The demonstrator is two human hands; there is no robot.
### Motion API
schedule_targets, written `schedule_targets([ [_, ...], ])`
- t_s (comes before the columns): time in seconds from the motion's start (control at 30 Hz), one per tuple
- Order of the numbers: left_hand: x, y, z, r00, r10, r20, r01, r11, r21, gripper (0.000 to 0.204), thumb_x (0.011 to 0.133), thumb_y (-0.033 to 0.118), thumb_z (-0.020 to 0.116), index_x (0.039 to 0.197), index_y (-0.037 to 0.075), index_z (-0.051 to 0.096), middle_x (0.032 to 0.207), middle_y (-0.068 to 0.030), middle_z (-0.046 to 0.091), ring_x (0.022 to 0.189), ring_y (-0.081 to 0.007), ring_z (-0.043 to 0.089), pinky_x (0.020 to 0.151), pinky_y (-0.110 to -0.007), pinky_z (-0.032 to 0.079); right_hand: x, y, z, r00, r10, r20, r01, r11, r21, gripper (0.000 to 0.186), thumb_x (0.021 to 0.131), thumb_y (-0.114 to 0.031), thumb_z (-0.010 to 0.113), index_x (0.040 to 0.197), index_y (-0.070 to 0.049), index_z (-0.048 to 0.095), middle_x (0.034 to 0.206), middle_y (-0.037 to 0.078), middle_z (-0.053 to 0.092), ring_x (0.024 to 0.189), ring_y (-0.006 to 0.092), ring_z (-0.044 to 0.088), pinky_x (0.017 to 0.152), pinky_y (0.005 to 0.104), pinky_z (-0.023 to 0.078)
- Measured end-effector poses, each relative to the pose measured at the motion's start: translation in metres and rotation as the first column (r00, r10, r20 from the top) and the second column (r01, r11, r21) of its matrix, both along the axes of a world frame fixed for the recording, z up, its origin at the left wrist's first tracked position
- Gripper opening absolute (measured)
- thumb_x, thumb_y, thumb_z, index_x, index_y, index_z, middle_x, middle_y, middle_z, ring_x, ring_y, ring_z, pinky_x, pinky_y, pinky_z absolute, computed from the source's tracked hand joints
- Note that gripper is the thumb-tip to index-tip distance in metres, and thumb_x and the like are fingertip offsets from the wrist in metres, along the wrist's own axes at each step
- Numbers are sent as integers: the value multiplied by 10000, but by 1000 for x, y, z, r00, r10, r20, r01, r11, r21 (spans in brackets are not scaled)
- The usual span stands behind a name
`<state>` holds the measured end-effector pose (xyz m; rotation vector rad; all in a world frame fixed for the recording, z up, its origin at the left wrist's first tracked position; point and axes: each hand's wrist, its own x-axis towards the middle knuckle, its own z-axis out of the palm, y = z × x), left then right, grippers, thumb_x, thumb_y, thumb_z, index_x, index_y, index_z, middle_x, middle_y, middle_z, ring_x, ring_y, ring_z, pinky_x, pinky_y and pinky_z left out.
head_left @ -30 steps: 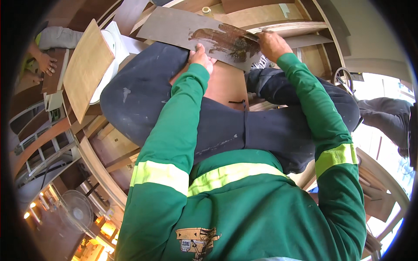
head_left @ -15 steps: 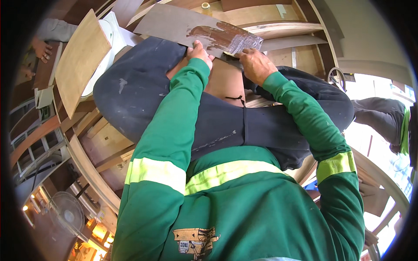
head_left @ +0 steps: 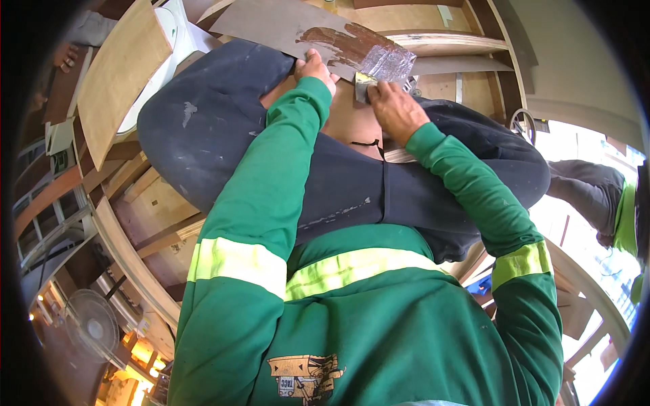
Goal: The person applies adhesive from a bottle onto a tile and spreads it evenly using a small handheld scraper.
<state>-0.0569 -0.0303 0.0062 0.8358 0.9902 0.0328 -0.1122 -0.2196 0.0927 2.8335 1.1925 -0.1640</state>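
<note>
A flat grey board (head_left: 264,24) lies across the far side of my bent legs, with brown smears and a shiny wet-looking patch (head_left: 384,62) on its right part. My left hand (head_left: 313,70) grips the board's near edge. My right hand (head_left: 391,107) is closed on a small flat metal spreader (head_left: 364,86) with yellowish material on it, at the board's near edge below the shiny patch. A pinkish-tan panel (head_left: 347,125) shows between my legs under my hands, with a thin black cord on it.
A pale plywood piece (head_left: 118,84) stands beside a white rounded object (head_left: 145,101) at left. Wooden framing (head_left: 497,68) surrounds me. A co-worker's hand (head_left: 66,57) is at upper left; another person's leg (head_left: 586,186) is at right. A fan (head_left: 95,325) is at lower left.
My right hand and spreader have moved down and left from the board's right end to its near edge. A shiny patch now covers part of the right-hand smear.
</note>
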Motion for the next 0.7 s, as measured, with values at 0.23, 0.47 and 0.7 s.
schedule_targets([
  [0.23,-6,-1,14,996,-83,27,83,996,-10,584,1022,363,538,1498,136,286,1512,-99,411,1234,-323,501,856,-527,493,45,-23,34,975,-133,-177,141,989,38,234,892,-66,551,1092,-34,668,905,184,667,866,372,667,785,462,551],
  [0.47,-1,-1,8,999,-50,15,50,999,-2,588,1025,342,534,1511,138,273,1517,-86,410,1242,-325,507,863,-537,500,104,-75,1,971,-235,-38,238,962,136,267,890,-65,539,1116,-45,680,969,219,693,935,405,667,849,503,538],
  [0.7,-1,1,9,999,0,-45,-1,1000,-8,593,1034,324,516,1524,129,247,1504,-90,429,1251,-324,508,878,-539,503,64,-69,-19,986,-169,-3,167,975,149,333,850,-14,535,1150,-40,675,1130,164,654,1086,343,606,956,418,512],
])
